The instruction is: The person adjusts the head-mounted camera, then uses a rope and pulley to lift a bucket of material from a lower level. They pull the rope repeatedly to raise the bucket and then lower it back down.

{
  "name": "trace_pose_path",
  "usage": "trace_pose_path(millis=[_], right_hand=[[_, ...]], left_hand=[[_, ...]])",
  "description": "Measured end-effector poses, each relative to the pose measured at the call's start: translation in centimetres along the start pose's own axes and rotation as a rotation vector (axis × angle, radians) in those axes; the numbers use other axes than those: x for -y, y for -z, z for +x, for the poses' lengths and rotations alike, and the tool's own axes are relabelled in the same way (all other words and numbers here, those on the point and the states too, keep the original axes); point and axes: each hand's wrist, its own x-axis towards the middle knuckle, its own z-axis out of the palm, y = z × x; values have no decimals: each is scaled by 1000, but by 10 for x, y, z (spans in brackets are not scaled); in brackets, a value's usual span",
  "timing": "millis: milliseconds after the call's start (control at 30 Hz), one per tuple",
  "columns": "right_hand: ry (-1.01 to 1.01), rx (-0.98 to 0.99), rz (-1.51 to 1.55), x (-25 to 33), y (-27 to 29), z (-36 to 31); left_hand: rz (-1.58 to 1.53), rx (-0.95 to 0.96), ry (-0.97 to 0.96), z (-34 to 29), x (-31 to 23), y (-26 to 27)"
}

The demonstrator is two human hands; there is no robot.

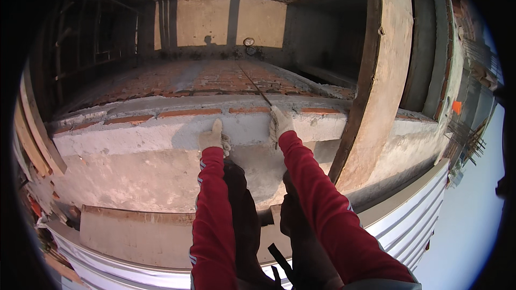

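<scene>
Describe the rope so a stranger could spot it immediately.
Find the long pale wall across the middle and the gloved right hand over its top edge. The rope runs from that hand away over the red brick, the only thin, dark line slanting across it.

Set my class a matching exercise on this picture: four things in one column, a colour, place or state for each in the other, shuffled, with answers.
1. right hand
2. sleeves
3. wide board
4. ridged panels

A. white, at lower right
B. gripping the dark rope
C. beige, right of both hands
D. red

Pairs: 1-B, 2-D, 3-C, 4-A
</scene>
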Motion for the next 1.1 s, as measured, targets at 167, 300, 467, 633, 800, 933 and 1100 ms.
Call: trace_pose_path(millis=[167, 300, 467, 633, 800, 933, 1100], right_hand=[[-21, -30, 9, 2, -5, -5], [-2, -13, -3, 2, -6, -1], [109, 1, 49, -7, -1, 4], [193, 17, -70, -9, -5, 4], [217, 8, -16, -5, -9, -2], [276, 19, -150, -4, -5, -13], [326, 28, -207, -5, -4, -4]], left_hand=[[13, 15, -19, -7, -6, 0], [19, -46, -79, -11, -7, -1], [14, -81, -120, -7, -2, -5], [-12, -99, -164, -6, 2, -5], [41, -111, -154, -8, 4, -6], [60, -107, -223, -3, 9, -4], [0, -190, -383, 9, 15, -6]])
